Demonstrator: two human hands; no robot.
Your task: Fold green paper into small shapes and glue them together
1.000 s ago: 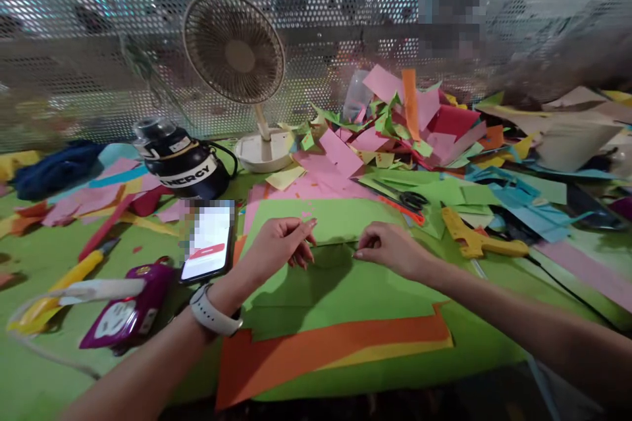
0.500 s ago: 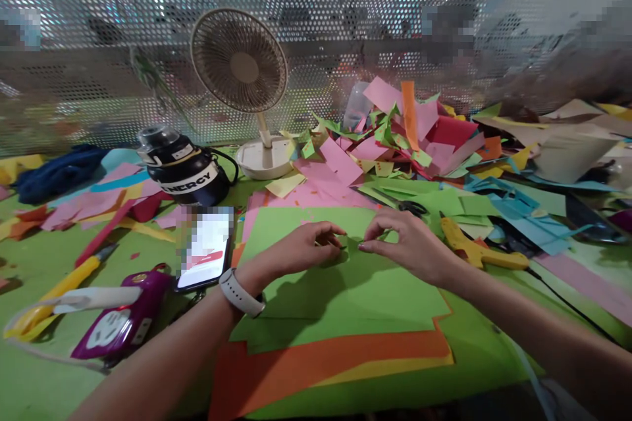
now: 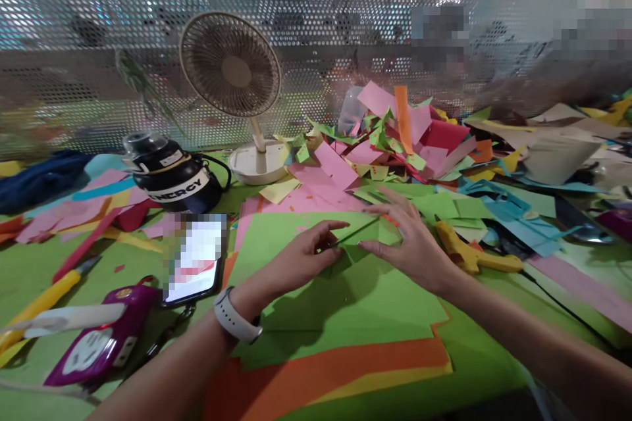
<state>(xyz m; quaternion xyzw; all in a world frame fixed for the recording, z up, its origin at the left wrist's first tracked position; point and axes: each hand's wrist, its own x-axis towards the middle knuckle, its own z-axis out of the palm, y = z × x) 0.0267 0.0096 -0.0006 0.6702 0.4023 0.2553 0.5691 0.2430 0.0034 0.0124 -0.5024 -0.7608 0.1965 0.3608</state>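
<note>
A green slip (image 3: 363, 228) spans the gap between two hands above green sheets (image 3: 365, 316), its near end apparently pinched in the left hand (image 3: 307, 253). The right hand (image 3: 411, 241) spreads its fingers around the far end, its grip unclear. A loosened pinch could let the slip spring open; the fan (image 3: 237, 69) beyond the left hand, if running, could scatter it. Left of the hands, a bottle (image 3: 174, 179) shows "NERGY"; the phone's (image 3: 197, 256) text is blurred.

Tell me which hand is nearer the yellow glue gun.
Right. The right hand is just to the left of the yellow glue gun; the left hand is farther left, past the right hand, above the green paper.
</note>
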